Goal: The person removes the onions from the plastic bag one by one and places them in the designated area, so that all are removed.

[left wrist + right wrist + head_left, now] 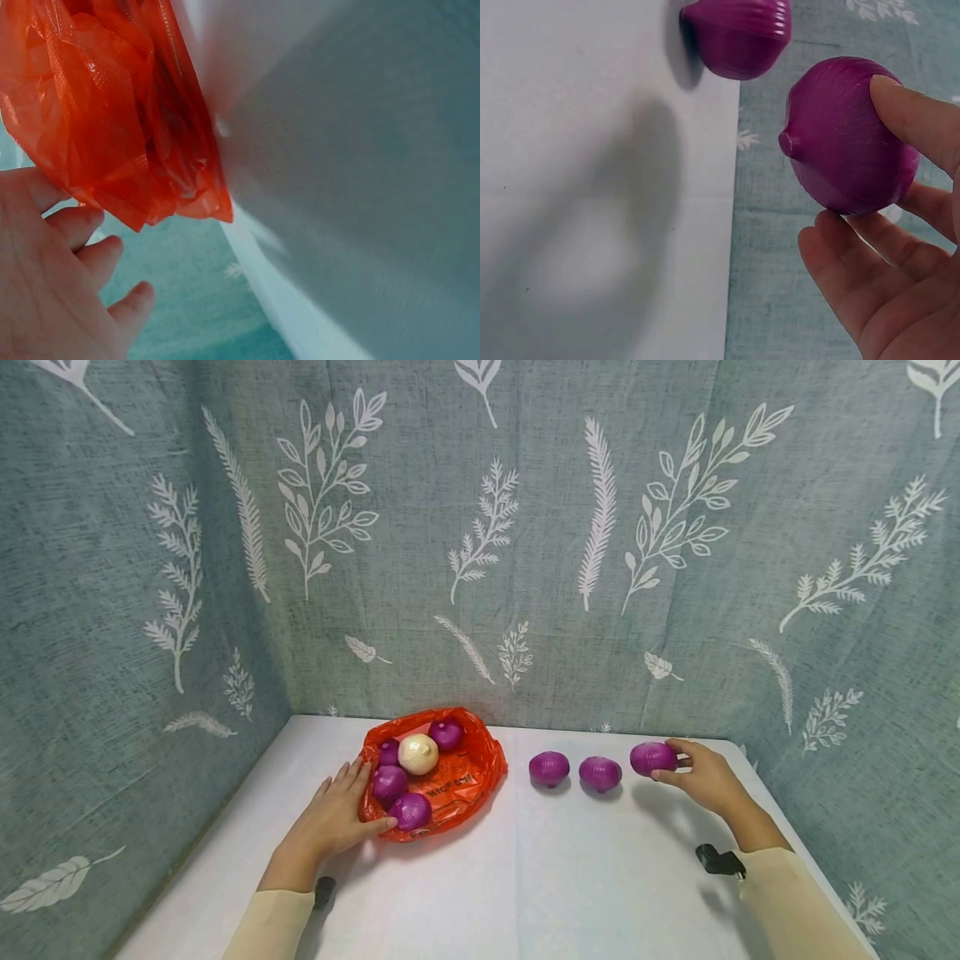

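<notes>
My right hand (pixel 707 779) pinches a purple onion (pixel 652 760) between thumb and fingers. In the right wrist view this onion (pixel 847 139) is off the table, its stubby tip pointing left. Two more purple onions, a left one (pixel 549 769) and a middle one (pixel 600 774), sit on the table in a row with it. At the left lies a red plastic bag (pixel 480 777), its mouth wide, holding a white onion (pixel 417 754) and several purple onions (pixel 410 812). Against the bag's left side rests my left hand (pixel 333 814), fingers spread, thumb along the near rim.
The white table (pixel 465 902) runs back to a grey-green curtain (pixel 555 543) with white leaf prints, which also hangs on both sides. A small black device (pixel 720 861) is by the right wrist; another dark one (pixel 324 893) shows at the left wrist.
</notes>
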`<action>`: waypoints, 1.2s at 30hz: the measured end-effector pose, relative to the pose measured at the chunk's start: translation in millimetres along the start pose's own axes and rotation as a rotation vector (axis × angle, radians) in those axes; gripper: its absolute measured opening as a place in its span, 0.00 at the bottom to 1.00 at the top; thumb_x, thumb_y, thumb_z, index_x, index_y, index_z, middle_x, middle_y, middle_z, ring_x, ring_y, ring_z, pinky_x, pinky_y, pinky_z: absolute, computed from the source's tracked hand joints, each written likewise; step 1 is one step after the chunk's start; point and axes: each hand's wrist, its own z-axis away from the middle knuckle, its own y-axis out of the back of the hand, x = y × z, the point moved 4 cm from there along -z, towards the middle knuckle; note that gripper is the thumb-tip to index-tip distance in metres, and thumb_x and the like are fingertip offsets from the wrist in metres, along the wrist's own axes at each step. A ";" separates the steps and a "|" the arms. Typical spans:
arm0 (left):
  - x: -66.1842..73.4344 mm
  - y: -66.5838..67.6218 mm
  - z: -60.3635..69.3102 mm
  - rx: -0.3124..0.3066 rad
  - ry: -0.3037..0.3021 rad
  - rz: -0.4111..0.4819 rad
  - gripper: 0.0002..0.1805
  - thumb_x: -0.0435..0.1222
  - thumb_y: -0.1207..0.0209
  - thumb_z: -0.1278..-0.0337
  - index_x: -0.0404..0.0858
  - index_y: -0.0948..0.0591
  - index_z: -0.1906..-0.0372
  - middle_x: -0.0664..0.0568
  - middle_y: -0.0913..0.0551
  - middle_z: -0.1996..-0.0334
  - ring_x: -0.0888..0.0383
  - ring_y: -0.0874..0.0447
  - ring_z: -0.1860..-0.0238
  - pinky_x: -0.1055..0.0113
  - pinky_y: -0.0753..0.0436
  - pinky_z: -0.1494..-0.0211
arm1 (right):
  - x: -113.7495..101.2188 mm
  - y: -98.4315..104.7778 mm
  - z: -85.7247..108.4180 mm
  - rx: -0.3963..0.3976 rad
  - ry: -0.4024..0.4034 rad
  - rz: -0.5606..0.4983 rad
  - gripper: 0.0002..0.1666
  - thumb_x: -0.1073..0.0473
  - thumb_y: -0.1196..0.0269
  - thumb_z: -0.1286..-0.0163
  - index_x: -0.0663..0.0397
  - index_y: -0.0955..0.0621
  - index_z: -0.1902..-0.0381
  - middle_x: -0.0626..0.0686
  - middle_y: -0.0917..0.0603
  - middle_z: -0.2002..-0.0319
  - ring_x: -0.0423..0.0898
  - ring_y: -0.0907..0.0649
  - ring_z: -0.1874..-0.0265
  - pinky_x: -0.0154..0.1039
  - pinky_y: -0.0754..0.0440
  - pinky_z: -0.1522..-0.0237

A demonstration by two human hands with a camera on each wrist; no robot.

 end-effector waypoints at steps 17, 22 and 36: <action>-1.5 -0.1 -1.0 0.000 -0.007 -0.012 0.64 0.75 0.48 0.54 0.30 0.46 0.25 0.34 0.49 0.26 0.34 0.53 0.27 0.39 0.51 0.29 | 14.5 -12.5 1.5 -0.050 -0.049 -0.008 0.47 0.46 0.29 0.41 0.70 0.32 0.34 0.71 0.25 0.42 0.67 0.23 0.45 0.63 0.25 0.48; -1.5 0.2 -1.0 -0.003 -0.007 -0.014 0.64 0.75 0.49 0.54 0.30 0.46 0.25 0.35 0.50 0.26 0.34 0.53 0.27 0.39 0.51 0.29 | 17.2 -13.8 2.2 -0.050 -0.049 -0.013 0.46 0.47 0.28 0.41 0.71 0.31 0.35 0.72 0.25 0.43 0.68 0.23 0.46 0.63 0.25 0.48; -3.3 -2.4 -2.3 -0.004 -0.008 -0.009 0.65 0.75 0.49 0.54 0.30 0.47 0.25 0.34 0.49 0.26 0.34 0.54 0.27 0.38 0.51 0.29 | 33.5 -21.7 -2.7 -0.087 -0.102 -0.060 0.47 0.48 0.29 0.40 0.71 0.33 0.33 0.73 0.27 0.40 0.68 0.24 0.44 0.63 0.27 0.45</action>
